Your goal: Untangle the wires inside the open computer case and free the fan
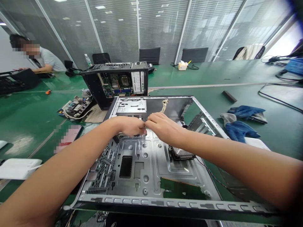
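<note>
My left hand point(133, 126) and right hand point(163, 127) meet, fingers pinched narrow; I can't tell on what. The cable bundle point(163, 106) rises just beyond them, inside the computer case point(165, 204). I judge this cable handling; next calls for a steady two-handed grip.

Open metal computer case point(151, 164), lying flat, twisted beige cables point(163, 107) over it, partly hidden

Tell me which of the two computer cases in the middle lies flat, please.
The near case, beneath the left hand and the right hand: its open side faces up. The far case stands behind, its open side facing the camera.
</note>
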Tool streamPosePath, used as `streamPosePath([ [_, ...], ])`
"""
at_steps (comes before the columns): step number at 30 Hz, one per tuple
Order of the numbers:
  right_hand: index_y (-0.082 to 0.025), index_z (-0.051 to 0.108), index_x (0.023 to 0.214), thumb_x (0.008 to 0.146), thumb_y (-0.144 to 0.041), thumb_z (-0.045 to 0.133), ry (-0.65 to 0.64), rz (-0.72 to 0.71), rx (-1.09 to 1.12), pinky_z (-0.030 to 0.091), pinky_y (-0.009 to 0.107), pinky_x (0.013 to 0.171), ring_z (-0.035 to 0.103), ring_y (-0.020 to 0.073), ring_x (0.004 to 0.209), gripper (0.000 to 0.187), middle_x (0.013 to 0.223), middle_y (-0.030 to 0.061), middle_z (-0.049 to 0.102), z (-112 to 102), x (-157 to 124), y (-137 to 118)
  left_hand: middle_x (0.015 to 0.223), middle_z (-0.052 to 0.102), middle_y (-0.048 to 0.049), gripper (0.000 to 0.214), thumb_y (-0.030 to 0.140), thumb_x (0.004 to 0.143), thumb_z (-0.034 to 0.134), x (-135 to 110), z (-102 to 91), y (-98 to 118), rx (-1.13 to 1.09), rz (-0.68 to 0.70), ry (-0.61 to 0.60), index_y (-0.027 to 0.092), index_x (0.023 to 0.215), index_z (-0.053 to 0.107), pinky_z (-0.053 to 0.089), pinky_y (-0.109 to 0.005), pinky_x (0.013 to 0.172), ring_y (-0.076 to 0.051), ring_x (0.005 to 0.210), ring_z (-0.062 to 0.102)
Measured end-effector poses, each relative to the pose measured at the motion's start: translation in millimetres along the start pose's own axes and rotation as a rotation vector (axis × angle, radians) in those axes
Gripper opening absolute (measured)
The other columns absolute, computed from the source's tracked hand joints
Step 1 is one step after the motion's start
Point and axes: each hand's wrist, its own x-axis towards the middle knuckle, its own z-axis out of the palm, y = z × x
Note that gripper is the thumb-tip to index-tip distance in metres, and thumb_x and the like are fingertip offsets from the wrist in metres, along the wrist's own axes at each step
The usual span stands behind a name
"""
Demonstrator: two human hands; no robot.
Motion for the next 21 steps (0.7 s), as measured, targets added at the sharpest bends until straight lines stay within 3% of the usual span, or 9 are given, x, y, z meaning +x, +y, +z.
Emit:
streamPosePath([
  [6, -0.015, 0.057, 0.093, 0.087, -0.003, 0.035, 0.043, -0.01, -0.073, 0.028, 0.032, 0.072, 0.038, 0.0203, 0.077, 0.025, 0.086, 0.0075, 0.054, 1.7, -0.7, -2.2, 0.067, 0.061, -0.0024, 0.035, 0.036, 0.087, 0.037, 1.7, 0.6, -9.9, -0.067, 0.071, -0.006, 0.015, 0.094, 0.064, 0.038, -0.029, 0.063, -0.016, 0.061, 0.053],
  [13, -0.016, 0.055, 0.081, 0.09, -0.011, 0.035, 0.072, -0.062, -0.208, 0.02, 0.033, 0.065, 0.031, 0.0189, 0.067, 0.023, 0.074, 0.0055, 0.05, 1.9, 0.0, -4.5, 0.065, 0.061, -0.0012, 0.03, 0.037, 0.086, 0.04, -1.9, -1.6, -8.9, -0.062, 0.076, -0.011, 0.016, 0.092, 0.061, 0.039, -0.028, 0.063, -0.016, 0.065, 0.055],
  [17, -0.016, 0.054, 0.08, 0.093, -0.019, 0.037, 0.056, -0.083, -0.242, 0.017, 0.033, 0.063, 0.034, 0.0178, 0.067, 0.022, 0.074, 0.0053, 0.053, 4.7, -0.4, -4.0, 0.068, 0.065, -0.0026, 0.033, 0.04, 0.086, 0.041, -3.5, -2.7, -7.9, -0.072, 0.076, -0.043, 0.015, 0.094, 0.062, 0.04, -0.029, 0.065, -0.018, 0.067, 0.057],
  [21, -0.016, 0.055, 0.079, 0.095, -0.021, 0.038, -0.027, -0.096, -0.242, 0.016, 0.033, 0.062, 0.039, 0.0166, 0.067, 0.024, 0.074, 0.0048, 0.056, 6.7, 0.1, -2.8, 0.074, 0.069, -0.0032, 0.026, 0.031, 0.082, 0.045, -4.7, -3.7, -8.9, -0.116, 0.055, -0.12, 0.016, 0.092, 0.063, 0.041, -0.029, 0.066, -0.018, 0.07, 0.058],
])
